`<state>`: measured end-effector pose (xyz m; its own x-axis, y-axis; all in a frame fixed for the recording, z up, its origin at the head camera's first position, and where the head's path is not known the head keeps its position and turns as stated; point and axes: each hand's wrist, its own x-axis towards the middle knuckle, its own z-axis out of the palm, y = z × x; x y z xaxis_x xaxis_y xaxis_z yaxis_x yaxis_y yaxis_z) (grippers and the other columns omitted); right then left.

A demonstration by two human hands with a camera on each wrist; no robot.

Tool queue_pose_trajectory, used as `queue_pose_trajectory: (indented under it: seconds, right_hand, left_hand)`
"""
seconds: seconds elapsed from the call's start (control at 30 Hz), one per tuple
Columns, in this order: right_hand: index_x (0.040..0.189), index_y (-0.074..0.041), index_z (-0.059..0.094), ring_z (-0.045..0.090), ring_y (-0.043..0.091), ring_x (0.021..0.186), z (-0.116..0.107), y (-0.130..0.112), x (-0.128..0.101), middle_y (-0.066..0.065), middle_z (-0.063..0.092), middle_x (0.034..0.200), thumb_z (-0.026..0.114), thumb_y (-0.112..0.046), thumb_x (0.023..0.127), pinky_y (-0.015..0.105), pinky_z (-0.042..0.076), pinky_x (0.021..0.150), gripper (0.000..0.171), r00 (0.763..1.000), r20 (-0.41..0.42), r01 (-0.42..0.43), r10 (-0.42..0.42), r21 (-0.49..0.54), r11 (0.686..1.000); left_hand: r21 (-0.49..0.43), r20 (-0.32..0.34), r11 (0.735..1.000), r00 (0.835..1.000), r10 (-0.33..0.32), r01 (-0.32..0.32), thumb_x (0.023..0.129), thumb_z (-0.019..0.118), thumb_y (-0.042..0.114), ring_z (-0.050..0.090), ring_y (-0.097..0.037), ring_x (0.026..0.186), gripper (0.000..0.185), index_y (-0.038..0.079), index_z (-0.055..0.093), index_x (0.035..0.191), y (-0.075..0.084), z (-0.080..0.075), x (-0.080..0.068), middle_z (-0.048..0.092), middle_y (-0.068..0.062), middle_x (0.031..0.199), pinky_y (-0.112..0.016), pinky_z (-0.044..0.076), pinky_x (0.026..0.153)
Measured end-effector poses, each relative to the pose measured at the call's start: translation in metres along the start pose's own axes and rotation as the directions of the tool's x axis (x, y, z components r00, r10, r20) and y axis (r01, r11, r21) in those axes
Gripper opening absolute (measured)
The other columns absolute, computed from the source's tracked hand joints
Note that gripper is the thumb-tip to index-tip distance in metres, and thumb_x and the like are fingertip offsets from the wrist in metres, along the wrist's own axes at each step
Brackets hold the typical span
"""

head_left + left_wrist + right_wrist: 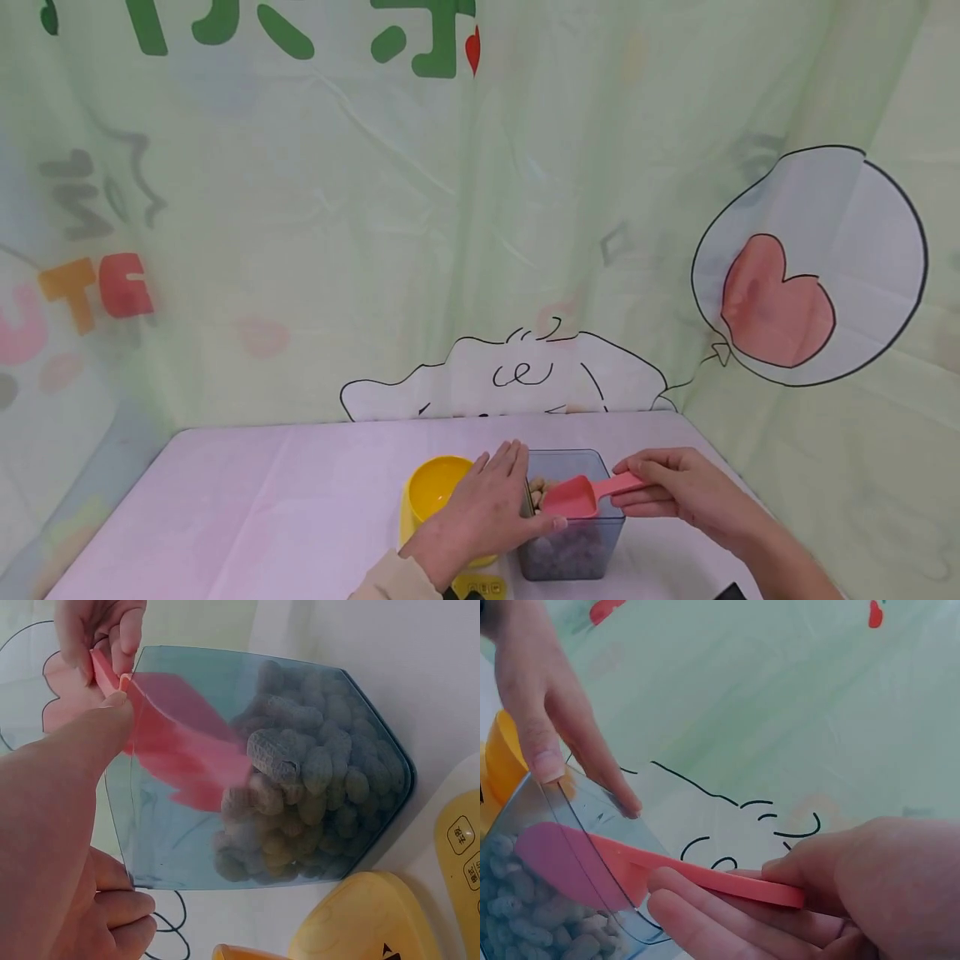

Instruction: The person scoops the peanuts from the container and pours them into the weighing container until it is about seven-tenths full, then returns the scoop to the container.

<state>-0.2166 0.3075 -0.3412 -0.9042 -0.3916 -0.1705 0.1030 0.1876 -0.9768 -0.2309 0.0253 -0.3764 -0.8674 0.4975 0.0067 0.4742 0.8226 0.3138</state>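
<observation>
a pink scoop [573, 497] is pinched by its flat handle between the thumb and curled fingers of the right hand [686, 492], the bowl of the scoop lying ahead of the grip, over and just inside the rim of a clear bluish container [600, 540] part-filled with peanuts in the shell [315, 780]. the container is steadied by the left hand [487, 508], whose fingers are laid nearly straight along the near wall, the thumb reaching across beneath the scoop (no curl round the wall is seen). a yellow bowl [431, 487] stands just beyond the left hand, away from the scoop, on the pale pink tablecloth [262, 508]. judged from these views, the scooping is best done with the handle kept level in the pinch, the bowl driven low into the heap, and the container pressed down firmly so that it is not pushed along or tipped.
</observation>
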Motion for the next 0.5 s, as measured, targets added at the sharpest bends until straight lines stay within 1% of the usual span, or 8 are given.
queue_pose_trajectory:
  seconds: [0.1,0.17,0.37,0.5]
  right_hand:
    - [0.130,0.015,0.053,0.073,0.029,0.103,-0.002,-0.001,-0.001,0.016,0.072,0.113,0.050,-0.024,0.105,0.040,0.058,0.090,0.046,0.999,0.042,-0.006,0.005,0.026,1.000]
    - [0.130,0.015,0.053,0.073,0.030,0.104,-0.003,-0.002,-0.002,0.016,0.072,0.113,0.050,-0.023,0.105,0.040,0.058,0.090,0.046,0.999,0.041,-0.003,0.002,0.023,1.000]
    - [0.132,0.018,0.049,0.073,0.027,0.104,-0.007,-0.011,-0.008,0.015,0.072,0.115,0.047,-0.022,0.106,0.041,0.057,0.090,0.048,0.999,0.000,0.038,-0.038,-0.022,0.999]
    - [0.134,0.019,0.047,0.074,0.025,0.101,-0.009,-0.018,-0.012,0.015,0.073,0.115,0.048,-0.023,0.106,0.038,0.058,0.089,0.050,0.998,-0.043,0.039,-0.041,-0.062,0.997]
  left_hand:
    - [0.001,-0.002,1.000,1.000,0.001,-0.001,0.082,0.054,0.077,0.028,-0.019,0.151,0.102,0.015,0.025,0.158,0.000,0.000,-0.001,0.027,-0.001,0.165,-0.045,0.029,0.123]
    - [0.000,-0.004,1.000,1.000,0.003,-0.003,0.082,0.053,0.077,0.028,-0.020,0.151,0.102,0.015,0.025,0.158,-0.001,0.000,-0.001,0.027,-0.001,0.165,-0.045,0.029,0.123]
    - [-0.016,-0.010,1.000,1.000,0.012,-0.012,0.082,0.052,0.079,0.028,-0.020,0.151,0.104,0.014,0.026,0.158,0.000,0.000,-0.001,0.027,-0.002,0.165,-0.046,0.029,0.122]
    - [-0.025,-0.008,1.000,1.000,0.013,-0.013,0.081,0.052,0.079,0.027,-0.020,0.152,0.104,0.014,0.025,0.158,-0.001,0.000,-0.002,0.026,-0.003,0.165,-0.046,0.029,0.123]
